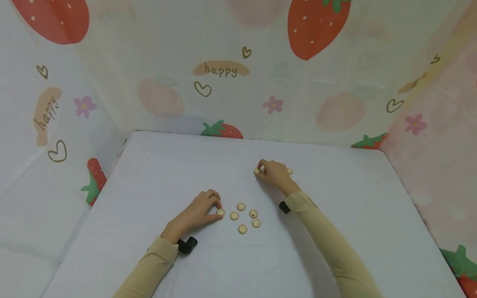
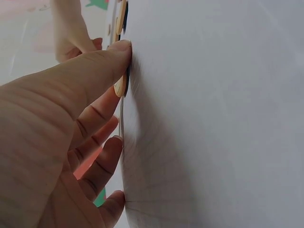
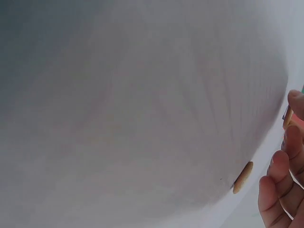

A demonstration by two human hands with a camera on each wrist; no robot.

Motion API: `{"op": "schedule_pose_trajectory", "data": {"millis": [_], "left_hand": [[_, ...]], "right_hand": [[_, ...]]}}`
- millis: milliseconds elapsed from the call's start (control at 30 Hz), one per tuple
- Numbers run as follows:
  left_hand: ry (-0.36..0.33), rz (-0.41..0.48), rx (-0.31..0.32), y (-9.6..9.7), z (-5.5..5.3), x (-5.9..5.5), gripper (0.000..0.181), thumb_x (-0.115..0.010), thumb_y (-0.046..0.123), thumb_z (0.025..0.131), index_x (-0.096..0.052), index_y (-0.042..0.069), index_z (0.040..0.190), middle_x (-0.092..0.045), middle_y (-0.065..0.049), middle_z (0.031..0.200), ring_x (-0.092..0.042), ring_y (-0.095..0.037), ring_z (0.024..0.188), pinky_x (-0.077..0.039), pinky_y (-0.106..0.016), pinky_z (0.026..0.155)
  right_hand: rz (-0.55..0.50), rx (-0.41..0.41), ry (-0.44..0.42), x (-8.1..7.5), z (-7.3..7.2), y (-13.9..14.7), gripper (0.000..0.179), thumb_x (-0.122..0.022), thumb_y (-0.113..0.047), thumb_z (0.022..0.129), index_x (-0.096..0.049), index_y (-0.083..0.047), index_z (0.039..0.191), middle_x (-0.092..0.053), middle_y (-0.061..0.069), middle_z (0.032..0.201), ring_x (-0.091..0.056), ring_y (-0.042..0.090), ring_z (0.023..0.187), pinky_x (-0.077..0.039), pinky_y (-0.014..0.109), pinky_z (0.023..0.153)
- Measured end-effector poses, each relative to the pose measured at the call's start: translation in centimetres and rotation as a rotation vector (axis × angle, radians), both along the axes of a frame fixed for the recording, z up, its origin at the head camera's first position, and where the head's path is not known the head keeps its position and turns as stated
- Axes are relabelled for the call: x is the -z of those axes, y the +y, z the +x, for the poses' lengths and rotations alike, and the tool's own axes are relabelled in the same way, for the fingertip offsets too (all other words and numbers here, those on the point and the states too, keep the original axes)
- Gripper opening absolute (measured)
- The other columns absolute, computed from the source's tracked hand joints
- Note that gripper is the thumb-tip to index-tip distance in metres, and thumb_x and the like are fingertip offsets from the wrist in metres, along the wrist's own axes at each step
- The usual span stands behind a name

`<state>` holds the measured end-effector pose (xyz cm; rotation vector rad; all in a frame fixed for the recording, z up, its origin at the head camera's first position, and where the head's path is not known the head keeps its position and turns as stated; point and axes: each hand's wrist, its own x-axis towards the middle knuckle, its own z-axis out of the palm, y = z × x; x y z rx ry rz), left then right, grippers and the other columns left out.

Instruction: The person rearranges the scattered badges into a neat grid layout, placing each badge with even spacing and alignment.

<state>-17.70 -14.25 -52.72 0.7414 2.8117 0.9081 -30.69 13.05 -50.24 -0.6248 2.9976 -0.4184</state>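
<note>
On the white table, my left hand (image 1: 199,210) grips a small round wooden disc (image 1: 220,212) between thumb and forefinger. In the left wrist view that disc (image 2: 121,86) shows a pale wooden face and a dark underside, partly covered by the thumb. Farther back, my right hand (image 1: 273,173) pinches another disc (image 1: 257,170) at the fingertips; the right wrist view catches the disc (image 3: 288,117) at its right edge. Just right of the right hand lies one more disc (image 1: 289,171), partly hidden. A loose group of several discs (image 1: 241,206) with dark markings lies to the left hand's right.
The table (image 1: 167,157) is covered in white cloth. Behind it and at both sides hang cloth walls (image 1: 167,41) printed with strawberries, hearts and flowers. Black wrist devices (image 1: 187,245) sit below both cuffs.
</note>
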Motion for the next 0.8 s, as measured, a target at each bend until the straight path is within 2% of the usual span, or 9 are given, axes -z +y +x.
{"op": "schedule_pose_trajectory", "data": {"millis": [400,800], "left_hand": [[0.012,0.005,0.007,-0.10,-0.11,0.23,0.020,-0.072,0.031,0.081,-0.058,0.019,0.088,-0.050,-0.002,0.118,-0.046,-0.022,0.105,-0.038,-0.040,0.093],[0.011,-0.002,0.005,-0.13,-0.09,0.21,0.021,-0.071,0.033,0.081,-0.058,0.019,0.088,-0.050,0.000,0.117,-0.045,-0.021,0.107,-0.037,-0.040,0.095]], "right_hand": [[0.012,0.018,0.019,-0.07,-0.65,-0.56,0.026,-0.061,-0.031,0.088,-0.063,-0.011,0.104,-0.058,0.000,0.068,-0.048,0.013,0.056,-0.036,0.026,0.050],[0.006,0.034,-0.031,0.09,-0.96,-0.48,0.029,-0.061,-0.037,0.088,-0.063,-0.012,0.103,-0.058,0.000,0.069,-0.048,0.013,0.058,-0.036,0.026,0.052]]}}
